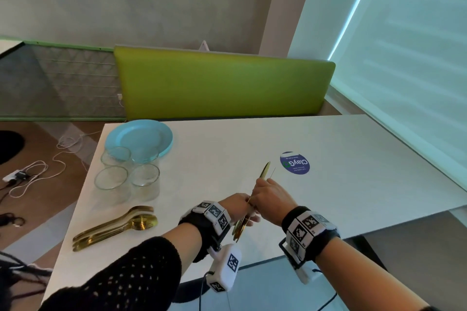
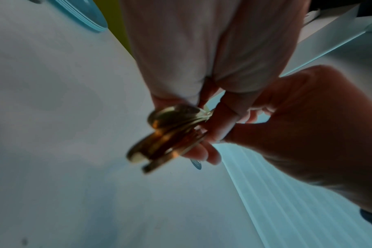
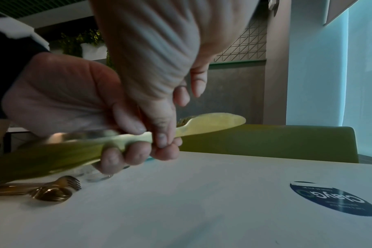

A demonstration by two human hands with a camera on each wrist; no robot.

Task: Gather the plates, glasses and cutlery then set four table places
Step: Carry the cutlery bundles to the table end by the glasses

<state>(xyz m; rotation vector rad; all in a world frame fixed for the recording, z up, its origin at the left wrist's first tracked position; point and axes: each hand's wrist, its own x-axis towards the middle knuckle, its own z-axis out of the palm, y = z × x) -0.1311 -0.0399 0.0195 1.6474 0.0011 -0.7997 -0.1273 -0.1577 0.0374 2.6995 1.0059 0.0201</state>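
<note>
Both hands meet above the middle of the white table (image 1: 353, 159). My left hand (image 1: 241, 206) grips a bundle of gold knives (image 1: 265, 171) round the handles, whose ends (image 2: 166, 134) stick out toward me. My right hand (image 1: 267, 194) pinches one knife (image 3: 208, 122) of the bundle between thumb and fingers (image 3: 162, 139), blade pointing away. The left hand's fingers (image 3: 127, 154) curl under the bundle. A stack of blue plates (image 1: 141, 137) and several clear glasses (image 1: 126, 177) stand at the far left. Gold spoons and forks (image 1: 113, 228) lie in a pile at the near left.
A round blue sticker (image 1: 295, 163) lies on the table just beyond the hands. A green bench back (image 1: 222, 83) runs along the far edge and a blind-covered window (image 1: 404, 58) along the right. Cables (image 1: 38, 171) trail on the floor at the left.
</note>
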